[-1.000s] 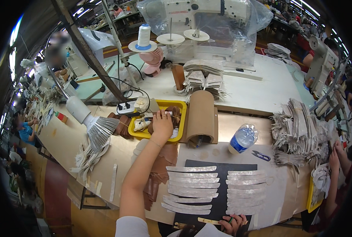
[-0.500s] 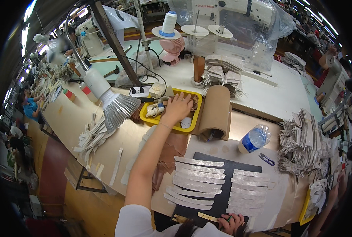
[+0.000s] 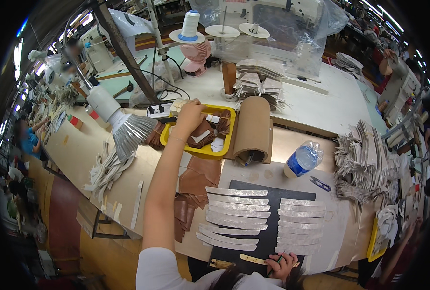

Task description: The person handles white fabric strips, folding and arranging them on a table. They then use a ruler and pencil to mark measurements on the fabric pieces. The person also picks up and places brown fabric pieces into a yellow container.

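My left hand point(image 3: 190, 117) reaches over the back left side of a yellow plastic tray point(image 3: 223, 153). Its fingers curl downward, and what they grip is hidden. Bundles of brown leather pieces point(image 3: 201, 137) and small white scraps lie in the tray. My right hand point(image 3: 282, 265) rests at the near edge of a dark board point(image 3: 273, 220), closed around a thin green pen-like tool point(image 3: 278, 259). A narrow wooden stick point(image 3: 252, 259) passes beneath that hand. Two columns of pale curved strips point(image 3: 237, 208) are laid out on the board.
A cardboard tube point(image 3: 253, 126) lies right of the tray. Beyond the board are a plastic bottle point(image 3: 304, 158) and thread snips point(image 3: 320, 183). Stacked pale pieces point(image 3: 362, 154) stand at the right. A lamp point(image 3: 123, 128) hangs over the left side; brown leather point(image 3: 198, 181) lies below the tray.
My left hand has moved left inside the tray, from its middle to its back left side, and its spread fingers have curled. The right hand stays at the board's near edge.
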The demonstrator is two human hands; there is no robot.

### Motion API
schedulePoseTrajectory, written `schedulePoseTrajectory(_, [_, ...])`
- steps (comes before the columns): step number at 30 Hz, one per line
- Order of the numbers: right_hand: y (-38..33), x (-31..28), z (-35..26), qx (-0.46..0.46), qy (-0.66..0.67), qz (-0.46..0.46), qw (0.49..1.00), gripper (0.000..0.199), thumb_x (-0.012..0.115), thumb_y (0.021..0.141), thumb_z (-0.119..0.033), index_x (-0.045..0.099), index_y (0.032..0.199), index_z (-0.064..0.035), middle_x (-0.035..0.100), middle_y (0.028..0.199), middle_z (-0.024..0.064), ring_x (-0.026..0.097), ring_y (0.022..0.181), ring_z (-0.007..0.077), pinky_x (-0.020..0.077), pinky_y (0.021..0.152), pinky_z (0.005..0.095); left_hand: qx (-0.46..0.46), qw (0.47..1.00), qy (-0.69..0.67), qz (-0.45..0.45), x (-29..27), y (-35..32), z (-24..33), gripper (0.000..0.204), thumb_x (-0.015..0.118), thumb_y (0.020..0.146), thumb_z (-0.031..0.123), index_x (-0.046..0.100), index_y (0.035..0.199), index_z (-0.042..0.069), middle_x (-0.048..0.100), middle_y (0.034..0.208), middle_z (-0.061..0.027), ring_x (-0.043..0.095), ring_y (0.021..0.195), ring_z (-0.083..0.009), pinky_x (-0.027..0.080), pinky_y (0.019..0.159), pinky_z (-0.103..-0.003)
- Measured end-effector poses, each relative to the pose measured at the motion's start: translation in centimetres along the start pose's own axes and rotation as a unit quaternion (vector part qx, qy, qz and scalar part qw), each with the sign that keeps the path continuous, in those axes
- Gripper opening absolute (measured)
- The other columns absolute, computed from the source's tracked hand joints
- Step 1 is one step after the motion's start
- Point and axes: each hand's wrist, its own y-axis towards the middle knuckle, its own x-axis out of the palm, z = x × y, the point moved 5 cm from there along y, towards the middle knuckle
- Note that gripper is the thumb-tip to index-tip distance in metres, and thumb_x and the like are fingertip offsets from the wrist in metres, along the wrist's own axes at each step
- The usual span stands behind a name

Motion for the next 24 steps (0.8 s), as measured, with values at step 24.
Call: schedulePoseTrajectory(24, [0.3,0.4,0.0,0.061,0.057,0.000,0.997,0.026,0.075,0.074,-0.015,0.067,0.097,-0.0259,0.066,0.099,-0.0063,0.060,0.095,0.0191,0.0364,0.095,0.0486,-0.093,0.931,-0.082,-0.343,6.0,4.8,-1.3,0.044,0.079,0.067,0.019,0.065,0.108,0.008,0.070,0.107,-0.0140,0.066,0.098,-0.0286,0.051,0.085,-0.036])
